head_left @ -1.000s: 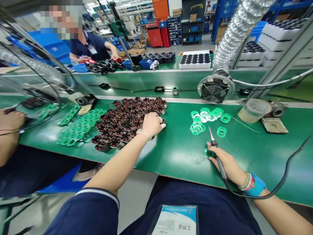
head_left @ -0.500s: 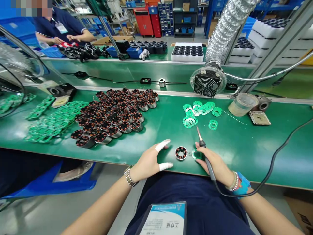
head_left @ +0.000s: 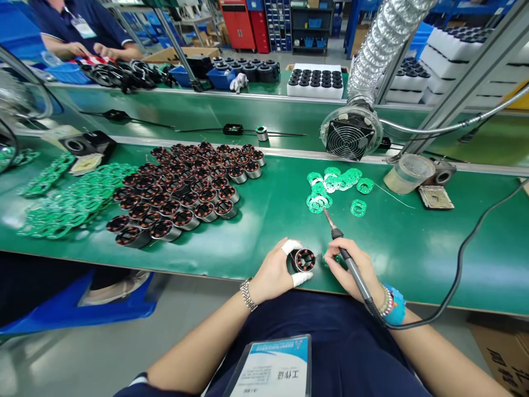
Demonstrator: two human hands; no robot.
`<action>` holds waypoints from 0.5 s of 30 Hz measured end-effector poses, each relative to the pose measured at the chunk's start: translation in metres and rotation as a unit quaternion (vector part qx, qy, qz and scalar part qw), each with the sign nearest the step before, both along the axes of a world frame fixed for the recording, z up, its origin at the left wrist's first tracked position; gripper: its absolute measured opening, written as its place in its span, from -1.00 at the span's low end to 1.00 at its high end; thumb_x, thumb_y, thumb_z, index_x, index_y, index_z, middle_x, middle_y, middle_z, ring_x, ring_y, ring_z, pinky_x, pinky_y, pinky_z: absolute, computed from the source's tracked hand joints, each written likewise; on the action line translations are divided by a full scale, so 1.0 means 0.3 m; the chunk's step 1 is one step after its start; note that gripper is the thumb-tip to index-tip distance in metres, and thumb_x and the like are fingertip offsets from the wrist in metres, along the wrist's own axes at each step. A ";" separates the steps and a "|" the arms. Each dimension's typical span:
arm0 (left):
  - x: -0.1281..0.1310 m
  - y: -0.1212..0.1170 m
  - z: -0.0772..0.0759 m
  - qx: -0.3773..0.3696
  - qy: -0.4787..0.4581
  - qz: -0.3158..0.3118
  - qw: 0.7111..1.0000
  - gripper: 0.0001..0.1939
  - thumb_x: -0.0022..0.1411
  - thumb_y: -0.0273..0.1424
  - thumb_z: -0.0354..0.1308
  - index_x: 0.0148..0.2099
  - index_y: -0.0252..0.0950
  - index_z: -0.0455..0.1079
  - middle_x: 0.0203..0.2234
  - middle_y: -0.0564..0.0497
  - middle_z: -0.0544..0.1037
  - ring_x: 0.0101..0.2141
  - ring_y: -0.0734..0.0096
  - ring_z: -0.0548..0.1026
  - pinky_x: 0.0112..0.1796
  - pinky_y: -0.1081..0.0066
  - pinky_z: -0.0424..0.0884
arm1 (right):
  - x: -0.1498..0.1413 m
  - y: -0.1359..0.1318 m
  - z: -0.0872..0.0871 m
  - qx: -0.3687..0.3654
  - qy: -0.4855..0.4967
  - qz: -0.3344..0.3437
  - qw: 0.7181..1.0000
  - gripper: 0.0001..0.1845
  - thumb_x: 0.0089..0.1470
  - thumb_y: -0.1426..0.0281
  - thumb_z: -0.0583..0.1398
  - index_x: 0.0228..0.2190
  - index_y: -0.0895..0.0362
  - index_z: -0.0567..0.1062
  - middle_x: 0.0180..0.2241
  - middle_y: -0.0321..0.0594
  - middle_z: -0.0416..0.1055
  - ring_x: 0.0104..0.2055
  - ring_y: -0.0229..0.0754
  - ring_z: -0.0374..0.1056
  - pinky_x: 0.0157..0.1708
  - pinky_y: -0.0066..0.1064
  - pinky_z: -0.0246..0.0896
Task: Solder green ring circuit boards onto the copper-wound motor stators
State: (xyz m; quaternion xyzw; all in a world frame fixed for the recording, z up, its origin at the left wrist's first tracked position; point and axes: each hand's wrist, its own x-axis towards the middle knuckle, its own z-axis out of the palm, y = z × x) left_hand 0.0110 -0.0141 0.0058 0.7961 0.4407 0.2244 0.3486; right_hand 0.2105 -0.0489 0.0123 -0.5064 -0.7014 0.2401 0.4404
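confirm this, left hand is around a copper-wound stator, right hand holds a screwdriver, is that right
Not a screwdriver: the head view shows the right hand holding a corded soldering iron. The left hand is indeed around a copper-wound stator.

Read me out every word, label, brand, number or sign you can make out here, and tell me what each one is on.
"工作证": large characters on the badge at the wearer's front.
Blue header and small lines on that badge: too small and blurred to read.
Dark marks on the cardboard box at lower right: can't be read reliably.
Co-worker's badge: too blurred to read.
Nothing else is legible.
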 end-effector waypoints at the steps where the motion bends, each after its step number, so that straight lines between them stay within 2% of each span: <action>1: 0.000 -0.007 0.003 0.000 -0.002 0.006 1.000 -0.54 -0.06 -0.23 0.28 -0.13 -0.30 0.27 -0.20 -0.12 0.46 -0.16 0.17 0.45 -0.14 0.18 0.39 | 0.005 -0.006 -0.001 -0.008 0.004 0.006 1.000 -0.68 0.01 0.56 0.14 -0.16 0.06 0.29 -0.39 -0.30 0.42 -0.34 -0.28 0.40 -0.27 -0.48 0.33; 5: 0.005 -0.028 0.015 0.022 -0.016 0.014 1.000 -0.51 -0.07 -0.22 0.30 -0.12 -0.30 0.25 -0.29 -0.06 0.44 -0.25 0.25 0.44 -0.18 0.23 0.39 | 0.017 -0.023 -0.011 -0.020 0.009 0.024 0.999 -0.66 0.02 0.55 0.14 -0.14 0.06 0.28 -0.36 -0.28 0.43 -0.31 -0.27 0.41 -0.25 -0.47 0.34; 10: 0.015 -0.038 0.026 0.045 -0.066 -0.019 0.997 -0.53 -0.07 -0.30 0.32 -0.12 -0.29 0.25 -0.27 -0.06 0.40 -0.25 0.31 0.43 -0.22 0.30 0.39 | 0.026 -0.018 -0.027 -0.011 -0.004 0.020 1.000 -0.69 0.06 0.56 0.11 -0.13 0.07 0.29 -0.39 -0.29 0.42 -0.36 -0.29 0.40 -0.29 -0.50 0.33; 15: 0.012 -0.031 0.004 0.009 -0.110 -0.008 0.994 -0.51 -0.06 -0.30 0.33 -0.09 -0.26 0.24 -0.24 -0.05 0.38 -0.22 0.32 0.43 -0.18 0.29 0.39 | 0.051 -0.023 -0.022 -0.032 -0.008 0.027 0.999 -0.68 0.03 0.52 0.18 -0.15 0.07 0.30 -0.32 -0.25 0.44 -0.32 -0.27 0.41 -0.25 -0.48 0.33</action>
